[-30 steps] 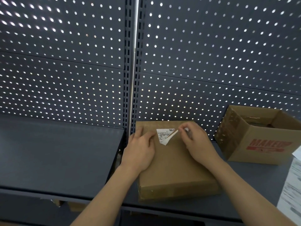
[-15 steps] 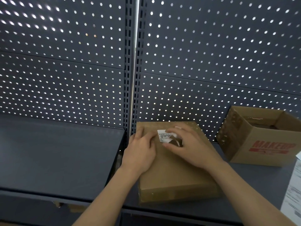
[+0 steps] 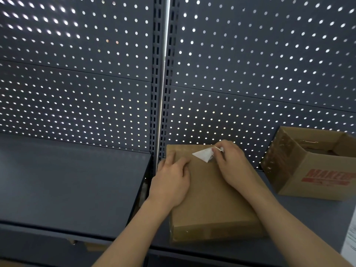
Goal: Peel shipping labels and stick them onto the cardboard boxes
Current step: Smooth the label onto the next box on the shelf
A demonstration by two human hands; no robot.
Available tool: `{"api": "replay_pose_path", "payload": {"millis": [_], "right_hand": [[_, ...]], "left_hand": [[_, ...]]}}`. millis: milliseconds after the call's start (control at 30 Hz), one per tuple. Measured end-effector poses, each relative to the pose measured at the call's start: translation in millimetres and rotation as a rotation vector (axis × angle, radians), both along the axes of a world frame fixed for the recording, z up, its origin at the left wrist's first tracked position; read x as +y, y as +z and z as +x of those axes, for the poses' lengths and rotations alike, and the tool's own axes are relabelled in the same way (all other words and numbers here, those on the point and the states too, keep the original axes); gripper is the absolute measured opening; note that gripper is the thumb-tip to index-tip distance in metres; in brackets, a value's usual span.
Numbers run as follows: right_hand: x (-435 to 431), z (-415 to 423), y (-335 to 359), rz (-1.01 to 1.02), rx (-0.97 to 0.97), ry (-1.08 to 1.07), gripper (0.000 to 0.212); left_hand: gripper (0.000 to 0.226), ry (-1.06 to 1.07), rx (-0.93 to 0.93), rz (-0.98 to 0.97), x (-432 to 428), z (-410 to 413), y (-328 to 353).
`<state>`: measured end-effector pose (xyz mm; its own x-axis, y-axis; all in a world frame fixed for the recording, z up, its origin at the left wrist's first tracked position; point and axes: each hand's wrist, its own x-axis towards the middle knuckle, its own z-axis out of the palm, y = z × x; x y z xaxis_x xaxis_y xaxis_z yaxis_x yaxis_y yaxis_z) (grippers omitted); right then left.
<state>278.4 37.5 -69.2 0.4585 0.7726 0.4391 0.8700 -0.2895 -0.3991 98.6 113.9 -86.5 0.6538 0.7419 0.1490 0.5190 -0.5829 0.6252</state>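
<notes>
**Label pinched at the far end of the flat box**

Nearest the person, a flat box (image 3: 212,205) lies on the dark shelf (image 3: 77,180), its long axis running away from the body. At the right edge of the view shows a strip of a printed sheet of paper (image 3: 351,239).

Further up the lid, the left hand (image 3: 170,182) rests on the box's left side with fingers straight and spread, pressing it down. The right hand (image 3: 234,166) is a little further out, thumb and fingertips closed in a narrow pinch on one corner of the label (image 3: 203,154).

The label sits at the box's far end, between the two hands. From the pinch it fans out leftward as a white triangle, its tip towards the left hand's fingertips. How much of it touches the cardboard cannot be told. The right hand is nearer and already holds it, so smoothing down would likely run leftward from that pinch.

Beyond, to the right and well apart, stands an open box (image 3: 312,170) with red print. Behind everything rises the perforated back wall (image 3: 250,64).
</notes>
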Motion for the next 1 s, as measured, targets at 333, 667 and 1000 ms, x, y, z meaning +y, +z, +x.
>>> {"api": "replay_pose_path", "payload": {"millis": [333,667,1000], "right_hand": [[-9.4,5.6,16.0,0.269,0.343,-0.026,0.009],[-13.7,1.0,15.0,0.33,0.246,0.088,0.021],[-21.9,0.0,16.0,0.374,0.339,0.07,0.032]], "left_hand": [[0.039,0.015,-0.009,0.014,-0.9,1.9,1.5],[0.038,0.009,-0.019,0.014,0.1,1.6,-0.5],[0.039,-0.005,-0.025,0.001,0.3,2.0,-1.2]]}}
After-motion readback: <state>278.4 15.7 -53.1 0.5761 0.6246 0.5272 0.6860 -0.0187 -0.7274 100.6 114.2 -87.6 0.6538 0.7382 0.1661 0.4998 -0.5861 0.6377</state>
